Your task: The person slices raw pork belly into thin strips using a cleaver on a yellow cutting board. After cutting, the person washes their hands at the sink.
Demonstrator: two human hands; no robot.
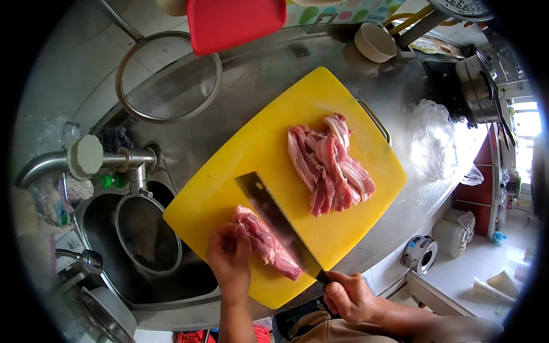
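In my right hand is the black handle of a kitchen cleaver, its wide blade slanting up and left over the yellow cutting board. The blade lies just right of a long piece of raw meat, close along its edge. At the meat's left side, the curled fingers and thumb of my left hand hold it; their tips are partly hidden. Farther up the board rests a pile of raw meat strips, pink with white fat, apart from the blade.
A sink with a round strainer and a faucet lies left. A mesh sieve and a red board hang behind. A beige bowl, a plastic bag and a steel pot stand right.
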